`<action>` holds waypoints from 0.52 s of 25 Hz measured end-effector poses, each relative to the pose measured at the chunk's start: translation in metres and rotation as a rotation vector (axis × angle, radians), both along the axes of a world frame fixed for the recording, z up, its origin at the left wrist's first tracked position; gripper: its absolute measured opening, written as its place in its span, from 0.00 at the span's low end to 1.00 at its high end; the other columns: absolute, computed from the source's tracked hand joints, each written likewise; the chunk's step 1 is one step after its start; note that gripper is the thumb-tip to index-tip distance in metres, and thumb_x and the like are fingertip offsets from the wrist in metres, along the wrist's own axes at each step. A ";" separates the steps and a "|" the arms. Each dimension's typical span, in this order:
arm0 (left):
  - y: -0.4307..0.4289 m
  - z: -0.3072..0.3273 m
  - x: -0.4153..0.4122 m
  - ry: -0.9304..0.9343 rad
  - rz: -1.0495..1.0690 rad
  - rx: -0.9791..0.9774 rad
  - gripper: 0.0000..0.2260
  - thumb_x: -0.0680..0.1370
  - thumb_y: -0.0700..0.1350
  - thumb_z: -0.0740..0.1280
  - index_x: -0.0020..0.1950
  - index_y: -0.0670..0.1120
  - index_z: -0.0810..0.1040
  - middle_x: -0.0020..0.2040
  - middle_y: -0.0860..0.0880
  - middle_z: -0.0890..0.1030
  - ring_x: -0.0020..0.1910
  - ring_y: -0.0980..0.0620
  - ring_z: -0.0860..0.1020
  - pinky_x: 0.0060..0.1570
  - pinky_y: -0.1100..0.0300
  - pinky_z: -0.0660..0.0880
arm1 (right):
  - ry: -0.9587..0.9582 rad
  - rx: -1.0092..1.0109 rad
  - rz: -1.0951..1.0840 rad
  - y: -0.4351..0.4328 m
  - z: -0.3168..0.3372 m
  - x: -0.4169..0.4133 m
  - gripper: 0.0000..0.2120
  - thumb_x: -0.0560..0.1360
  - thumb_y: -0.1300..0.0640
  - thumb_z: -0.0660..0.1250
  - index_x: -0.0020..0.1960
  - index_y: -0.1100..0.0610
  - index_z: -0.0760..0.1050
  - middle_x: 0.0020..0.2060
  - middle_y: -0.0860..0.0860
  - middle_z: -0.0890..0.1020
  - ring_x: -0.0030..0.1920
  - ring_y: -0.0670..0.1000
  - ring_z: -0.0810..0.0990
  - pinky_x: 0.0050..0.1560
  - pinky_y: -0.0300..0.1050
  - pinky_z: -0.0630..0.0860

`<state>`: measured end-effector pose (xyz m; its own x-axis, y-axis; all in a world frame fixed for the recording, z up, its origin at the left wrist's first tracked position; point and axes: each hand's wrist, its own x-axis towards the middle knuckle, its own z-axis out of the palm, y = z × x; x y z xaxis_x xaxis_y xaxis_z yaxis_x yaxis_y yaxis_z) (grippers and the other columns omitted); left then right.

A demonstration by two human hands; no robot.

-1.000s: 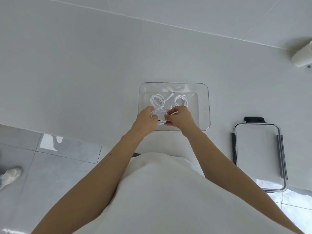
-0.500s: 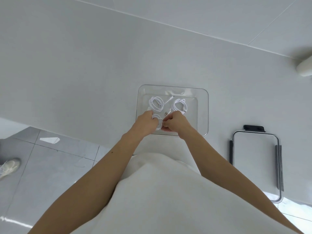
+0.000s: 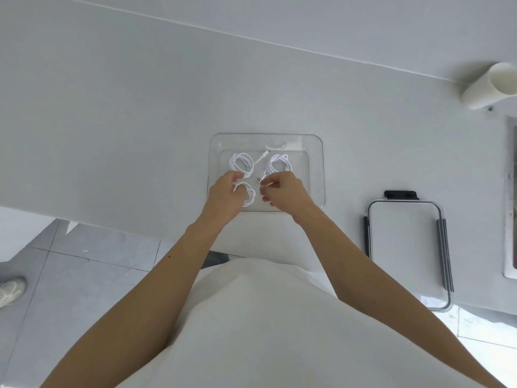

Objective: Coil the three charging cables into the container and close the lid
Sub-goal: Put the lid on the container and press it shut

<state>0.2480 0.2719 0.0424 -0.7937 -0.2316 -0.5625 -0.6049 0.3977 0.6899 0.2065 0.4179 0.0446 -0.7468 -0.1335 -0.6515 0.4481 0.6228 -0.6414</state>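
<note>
1. Head view – the clear container (image 3: 316,169) is seen standing on the white table (image 3: 112,121), in front of the person.
2. Three white cables are found inside it: the back-left coil (image 3: 242,163) and the back-right coil (image 3: 279,163) lie free on the bottom, and the front coil (image 3: 249,194) lies near the front wall.
3. The front coil is held by the left hand (image 3: 223,196), whose fingers are curled round it.
4. A loose cable end (image 3: 261,180) with its plug is pinched between thumb and fingers of the right hand (image 3: 285,194) – to which coil it belongs cannot be told.
5. The lid (image 3: 405,253) is laid flat on the table, well apart to the right of the container.
</note>
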 end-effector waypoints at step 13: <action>0.098 0.040 0.010 0.390 -0.386 0.143 0.09 0.83 0.40 0.60 0.60 0.47 0.77 0.57 0.56 0.79 0.53 0.71 0.75 0.52 0.75 0.70 | 0.411 0.028 -0.536 0.113 0.036 0.085 0.14 0.78 0.58 0.65 0.63 0.53 0.75 0.51 0.47 0.82 0.46 0.38 0.80 0.45 0.30 0.77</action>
